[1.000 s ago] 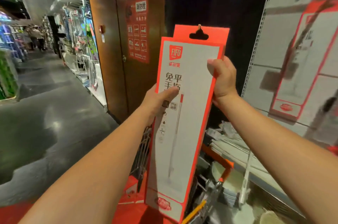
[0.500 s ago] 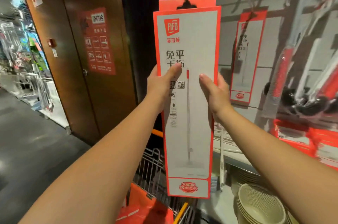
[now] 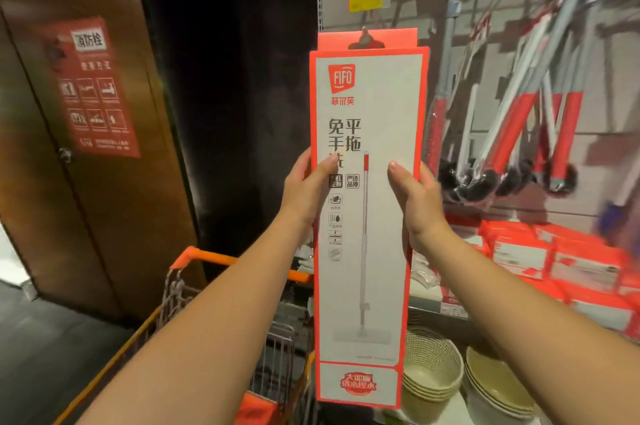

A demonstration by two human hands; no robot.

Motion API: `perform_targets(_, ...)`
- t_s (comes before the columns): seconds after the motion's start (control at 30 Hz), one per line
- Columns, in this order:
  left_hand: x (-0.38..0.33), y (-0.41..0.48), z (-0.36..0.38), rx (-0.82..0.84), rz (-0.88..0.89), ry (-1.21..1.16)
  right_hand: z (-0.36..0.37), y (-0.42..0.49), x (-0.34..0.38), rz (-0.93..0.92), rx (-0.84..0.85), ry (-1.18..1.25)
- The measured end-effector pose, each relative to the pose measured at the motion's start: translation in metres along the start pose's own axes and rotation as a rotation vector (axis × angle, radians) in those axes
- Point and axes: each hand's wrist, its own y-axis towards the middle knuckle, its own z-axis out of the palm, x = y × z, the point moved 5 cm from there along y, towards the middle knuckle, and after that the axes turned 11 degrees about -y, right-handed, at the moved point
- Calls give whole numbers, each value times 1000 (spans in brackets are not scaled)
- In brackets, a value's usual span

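Left hand (image 3: 308, 189) and right hand (image 3: 417, 202) clasp the mop box (image 3: 367, 286) upright, hang tab (image 3: 398, 38) at the display wall (image 3: 408, 19) (hooked or not, I can't tell), so letting go remains.

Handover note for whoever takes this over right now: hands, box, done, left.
Left hand grips the mop box by its left edge, thumb on front.
Right hand grips its right edge.
Box: upright, raised in front of the pegboard wall, cart below.
Done: box raised to hanging height.
Left: probably hook its hang tab onto the wall; cannot tell if hooked yet.
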Motion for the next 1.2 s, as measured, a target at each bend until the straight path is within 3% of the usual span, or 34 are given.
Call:
perform_targets(0.17,38,4,37,-10,-61,-4,-38,18,-1,8,-1,10)
perform_targets(0.6,88,53,112,-163,-3,-14,-111,90,-11,-11,48,-69)
perform_targets(1.2,96,200,60,-110,-25,28,-46,209,-60,28,-14,-69)
